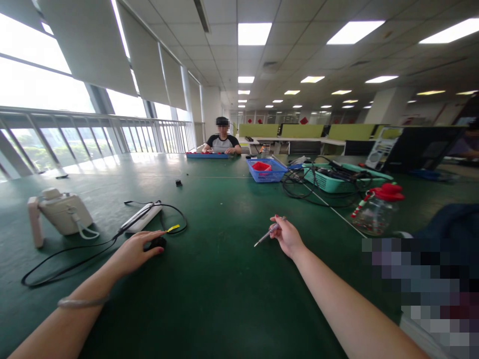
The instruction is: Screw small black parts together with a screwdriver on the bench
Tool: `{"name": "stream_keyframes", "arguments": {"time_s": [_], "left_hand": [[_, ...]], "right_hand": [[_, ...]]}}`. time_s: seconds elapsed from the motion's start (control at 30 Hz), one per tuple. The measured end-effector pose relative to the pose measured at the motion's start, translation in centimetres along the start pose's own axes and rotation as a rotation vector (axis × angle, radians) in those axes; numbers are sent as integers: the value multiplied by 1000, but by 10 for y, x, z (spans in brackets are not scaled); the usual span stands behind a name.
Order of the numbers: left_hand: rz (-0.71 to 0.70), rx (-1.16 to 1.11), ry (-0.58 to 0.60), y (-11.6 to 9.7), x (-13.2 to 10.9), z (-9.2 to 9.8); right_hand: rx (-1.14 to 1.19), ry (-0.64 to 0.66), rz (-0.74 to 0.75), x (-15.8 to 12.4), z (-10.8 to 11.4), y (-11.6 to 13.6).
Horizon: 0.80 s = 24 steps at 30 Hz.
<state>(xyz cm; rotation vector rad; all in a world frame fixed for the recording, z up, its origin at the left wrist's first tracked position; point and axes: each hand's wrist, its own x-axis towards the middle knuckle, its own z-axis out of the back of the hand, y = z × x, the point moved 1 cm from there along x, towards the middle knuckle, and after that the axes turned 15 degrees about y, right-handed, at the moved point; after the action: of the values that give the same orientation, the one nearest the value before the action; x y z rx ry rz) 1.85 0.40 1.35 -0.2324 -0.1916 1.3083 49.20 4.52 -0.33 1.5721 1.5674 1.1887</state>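
My left hand (135, 251) lies low over the green table (209, 279), thumb and fingers around a small black object (157, 243) whose kind I cannot make out. Just beyond its fingertips is a yellow tag (173, 228), beside a looped black cable (112, 240). A white power-bank-like block (144, 218) sits behind that hand, under the cable. In my right hand (287, 238) is a slim screwdriver (265, 236) with a clear handle, gripped between thumb and fingers. Its metal tip points left and down, close above the tabletop.
A cream case-like object (65, 212) stands at the left, and a small black piece (178, 183) lies farther off. To the right are a blue basket (266, 175), a teal basket (325, 184) with cables, and a red-lidded jar (377, 212). A person (223, 142) sits across the table.
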Motion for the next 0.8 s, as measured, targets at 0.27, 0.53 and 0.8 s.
{"name": "stream_keyframes", "arguments": {"time_s": [0.27,0.53,0.8], "left_hand": [[130,59,26,26,-2,3],[231,63,-18,26,0,-1],[-10,-109,-257,6,-9,13]], "right_hand": [[-3,7,1,1,1,0],[-9,6,-4,1,1,0],[-9,3,-2,0,0,0]]}}
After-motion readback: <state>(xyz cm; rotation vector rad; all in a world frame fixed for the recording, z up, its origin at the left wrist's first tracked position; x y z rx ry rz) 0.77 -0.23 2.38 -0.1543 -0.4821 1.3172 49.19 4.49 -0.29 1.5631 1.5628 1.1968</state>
